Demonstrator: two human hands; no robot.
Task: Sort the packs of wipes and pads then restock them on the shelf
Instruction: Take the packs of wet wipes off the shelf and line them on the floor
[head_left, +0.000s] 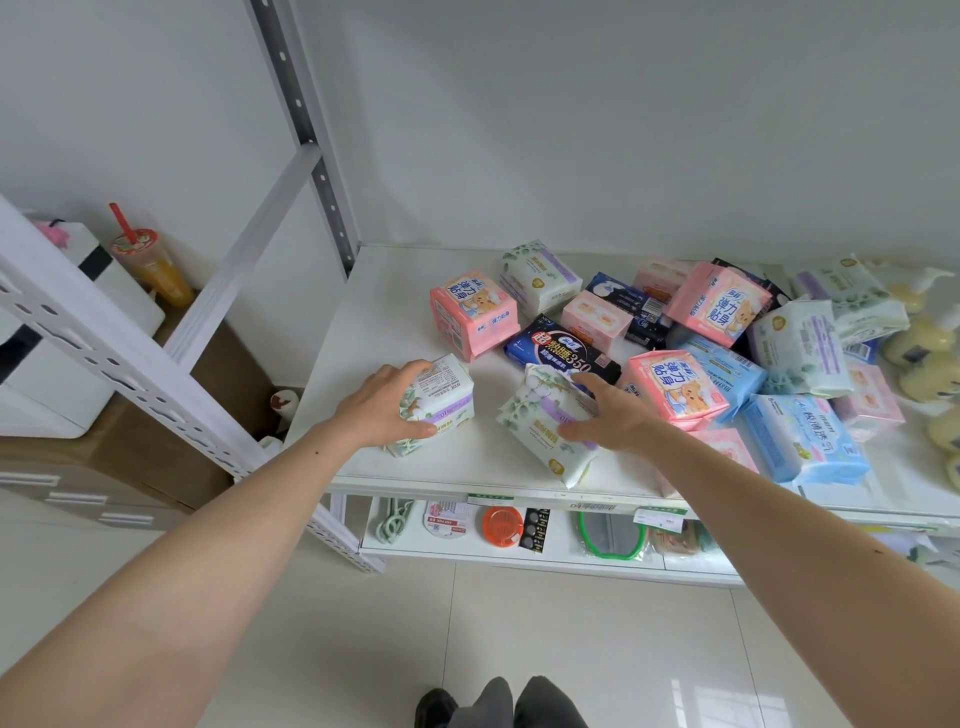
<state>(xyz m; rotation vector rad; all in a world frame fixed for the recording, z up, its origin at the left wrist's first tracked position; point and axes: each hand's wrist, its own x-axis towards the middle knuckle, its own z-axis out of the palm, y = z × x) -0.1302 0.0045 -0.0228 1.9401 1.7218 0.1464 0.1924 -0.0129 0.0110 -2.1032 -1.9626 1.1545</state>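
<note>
Both bare forearms reach up from the bottom of the view to the white shelf (395, 322), which serves as the landmark here. At its near-left part the left hand (387, 408) is clamped over a white leaf-print pack (441, 400), thumb along the near side and fingers curled over the top edge. Just beside it, toward the shelf's middle, the right hand (608, 415) lies on a second leaf-print pack (545, 421), fingers spread wide and flat; whether it grips or only presses, I cannot tell. That pack sits tilted, one end against the dark blue pack (563, 351) behind it. The unsorted pile of pink and blue packs (727, 364) covers the shelf's right half.

These packs look light and soft (film wrap over padding), so they should squash under a pinch and may slide on the smooth board. Spanning the short sides with the whole hand seems the safest hold.
</note>
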